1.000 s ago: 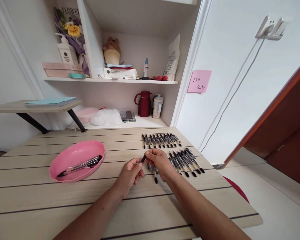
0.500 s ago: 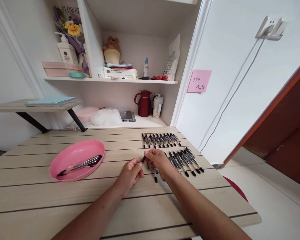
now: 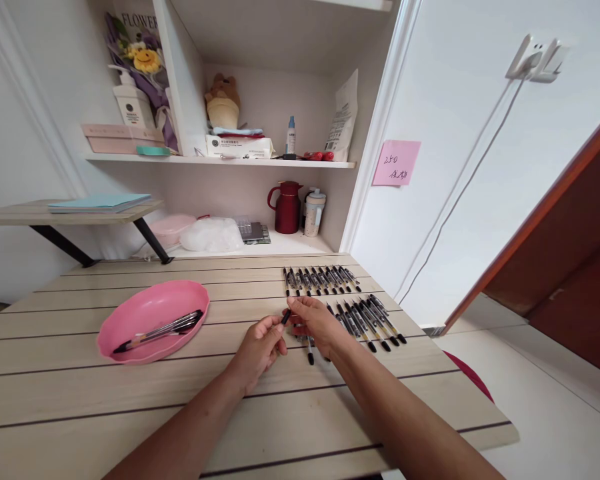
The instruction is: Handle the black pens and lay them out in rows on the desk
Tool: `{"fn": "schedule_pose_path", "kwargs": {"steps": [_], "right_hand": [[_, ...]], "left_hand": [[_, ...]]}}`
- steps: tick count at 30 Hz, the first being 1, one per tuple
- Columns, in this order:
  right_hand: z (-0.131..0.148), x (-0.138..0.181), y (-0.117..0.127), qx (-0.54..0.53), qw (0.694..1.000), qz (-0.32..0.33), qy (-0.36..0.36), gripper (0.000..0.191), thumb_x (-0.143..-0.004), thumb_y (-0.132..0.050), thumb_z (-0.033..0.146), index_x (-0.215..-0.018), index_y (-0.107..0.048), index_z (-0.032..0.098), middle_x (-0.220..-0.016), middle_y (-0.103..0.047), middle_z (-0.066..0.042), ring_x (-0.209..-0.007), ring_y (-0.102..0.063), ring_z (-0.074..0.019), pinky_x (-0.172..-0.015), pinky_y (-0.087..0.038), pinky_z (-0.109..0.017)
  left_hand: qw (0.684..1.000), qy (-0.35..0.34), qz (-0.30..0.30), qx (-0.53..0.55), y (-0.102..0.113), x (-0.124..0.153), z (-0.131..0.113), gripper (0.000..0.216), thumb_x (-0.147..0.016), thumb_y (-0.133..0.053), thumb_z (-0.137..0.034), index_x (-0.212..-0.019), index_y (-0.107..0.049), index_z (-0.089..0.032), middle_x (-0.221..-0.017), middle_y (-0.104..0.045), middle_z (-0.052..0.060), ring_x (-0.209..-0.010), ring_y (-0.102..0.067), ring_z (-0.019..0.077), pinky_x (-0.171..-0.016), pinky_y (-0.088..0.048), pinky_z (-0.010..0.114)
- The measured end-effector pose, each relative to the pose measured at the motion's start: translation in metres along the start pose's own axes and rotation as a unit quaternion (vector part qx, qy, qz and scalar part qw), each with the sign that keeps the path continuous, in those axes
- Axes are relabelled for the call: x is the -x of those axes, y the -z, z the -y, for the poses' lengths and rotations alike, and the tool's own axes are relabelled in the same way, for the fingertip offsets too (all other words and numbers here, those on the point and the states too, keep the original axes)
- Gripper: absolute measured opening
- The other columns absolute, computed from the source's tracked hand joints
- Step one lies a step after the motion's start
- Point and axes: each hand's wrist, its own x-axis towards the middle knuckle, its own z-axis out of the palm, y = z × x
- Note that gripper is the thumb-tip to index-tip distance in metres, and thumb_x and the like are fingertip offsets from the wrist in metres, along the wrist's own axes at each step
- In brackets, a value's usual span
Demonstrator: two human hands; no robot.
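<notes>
My left hand (image 3: 261, 345) pinches a short black pen part (image 3: 286, 317), possibly a cap or grip, between thumb and fingers. At its upper end, the thumb and fingertips of my right hand (image 3: 317, 323) close on the same piece. Whether the two hands hold one part or two joined parts is hard to tell. Beneath my right hand a pen (image 3: 310, 353) pokes out, its black end toward me. Several pens (image 3: 365, 323) lie slanted in a row just right of that hand. Behind it is another row of black pens (image 3: 321, 280).
A pink bowl (image 3: 150, 303) with several pens (image 3: 165, 329) stands on the slatted wooden table (image 3: 90, 407) at left. Beyond are a small raised stand (image 3: 140, 215) and a shelf with a dark red jug (image 3: 287, 208) and a light cup (image 3: 314, 213).
Both hands stay almost in place around the black part. The lower fingers of my right hand look slightly shifted, and the view has moved a little.
</notes>
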Motion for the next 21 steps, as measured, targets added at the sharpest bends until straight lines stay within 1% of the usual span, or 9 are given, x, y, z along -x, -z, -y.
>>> {"fn": "schedule_pose_path", "kwargs": {"steps": [3,6,9,11,13,15,16,19,21], "right_hand": [[-0.001,-0.002,-0.001,-0.001,1.000,-0.012,0.012,0.026,-0.059,-0.065,0.038,-0.065,-0.054,0.015,-0.058,-0.058,0.001,-0.051,-0.050,-0.0069,-0.049,-0.037,-0.019],[-0.001,-0.002,-0.003,-0.052,0.998,0.010,0.033,0.025,-0.056,-0.067,0.034,-0.067,-0.056,0.015,-0.064,-0.060,0.000,-0.055,-0.052,-0.0075,-0.053,-0.040,-0.019],[-0.001,-0.002,-0.004,-0.091,0.995,0.026,0.034,0.028,-0.055,-0.068,0.035,-0.070,-0.056,0.015,-0.068,-0.061,-0.001,-0.059,-0.054,-0.0088,-0.057,-0.043,-0.021],[-0.002,-0.002,-0.004,-0.083,0.996,0.016,0.020,0.030,-0.057,-0.068,0.038,-0.072,-0.056,0.015,-0.067,-0.061,0.000,-0.056,-0.053,-0.0084,-0.054,-0.042,-0.021],[-0.004,-0.004,-0.003,-0.050,0.999,-0.005,0.006,0.030,-0.058,-0.067,0.040,-0.069,-0.055,0.015,-0.060,-0.059,0.001,-0.050,-0.050,-0.0072,-0.049,-0.040,-0.019],[-0.006,-0.006,-0.002,-0.030,0.999,-0.014,0.007,0.029,-0.057,-0.068,0.039,-0.064,-0.054,0.015,-0.054,-0.057,0.002,-0.047,-0.048,-0.0065,-0.047,-0.038,-0.019],[-0.006,-0.007,-0.002,-0.037,0.999,-0.012,0.014,0.029,-0.056,-0.069,0.038,-0.064,-0.054,0.014,-0.054,-0.057,0.002,-0.048,-0.049,-0.0068,-0.048,-0.039,-0.019],[-0.003,-0.010,0.000,-0.090,0.995,-0.001,0.043,0.029,-0.055,-0.069,0.035,-0.071,-0.058,0.014,-0.065,-0.060,-0.001,-0.058,-0.055,-0.0091,-0.053,-0.042,-0.020],[0.002,-0.012,0.003,-0.110,0.992,-0.017,0.065,0.030,-0.056,-0.068,0.035,-0.077,-0.059,0.015,-0.071,-0.061,-0.001,-0.063,-0.056,-0.0095,-0.053,-0.042,-0.020]], "left_hand": [[1.000,0.000,0.000,-0.002,0.000,0.000,0.000,0.037,-0.076,-0.049,-0.040,-0.102,-0.048,-0.014,-0.051,-0.049,-0.006,-0.028,-0.023,0.0001,-0.032,-0.010,0.015],[1.000,0.000,0.000,0.003,0.000,0.001,-0.001,0.039,-0.076,-0.049,-0.041,-0.104,-0.048,-0.014,-0.052,-0.050,-0.006,-0.029,-0.023,0.0000,-0.031,-0.011,0.015],[1.000,-0.001,0.004,0.006,0.001,0.000,-0.001,0.041,-0.076,-0.049,-0.042,-0.106,-0.047,-0.015,-0.052,-0.050,-0.006,-0.029,-0.024,0.0002,-0.031,-0.012,0.015],[1.000,0.000,0.005,0.005,0.001,0.000,-0.001,0.041,-0.076,-0.049,-0.042,-0.107,-0.047,-0.015,-0.052,-0.050,-0.006,-0.029,-0.025,0.0004,-0.031,-0.013,0.015],[1.000,0.000,0.003,0.004,0.002,0.000,0.000,0.041,-0.075,-0.050,-0.041,-0.107,-0.047,-0.016,-0.052,-0.050,-0.006,-0.029,-0.025,0.0005,-0.031,-0.013,0.015],[1.000,0.001,0.005,0.002,0.002,0.000,0.000,0.040,-0.075,-0.050,-0.041,-0.106,-0.048,-0.016,-0.052,-0.050,-0.006,-0.029,-0.025,0.0005,-0.031,-0.013,0.015],[1.000,0.003,0.006,0.001,0.002,0.000,0.001,0.040,-0.075,-0.050,-0.040,-0.106,-0.048,-0.015,-0.052,-0.050,-0.006,-0.029,-0.025,0.0005,-0.031,-0.013,0.015],[1.000,0.008,0.011,0.002,0.002,-0.001,0.001,0.038,-0.076,-0.048,-0.040,-0.105,-0.048,-0.016,-0.053,-0.050,-0.006,-0.029,-0.024,0.0004,-0.030,-0.013,0.014],[1.000,0.010,0.007,0.003,0.002,-0.001,0.001,0.037,-0.076,-0.048,-0.040,-0.105,-0.048,-0.016,-0.054,-0.050,-0.006,-0.029,-0.024,0.0003,-0.030,-0.013,0.014]]}}
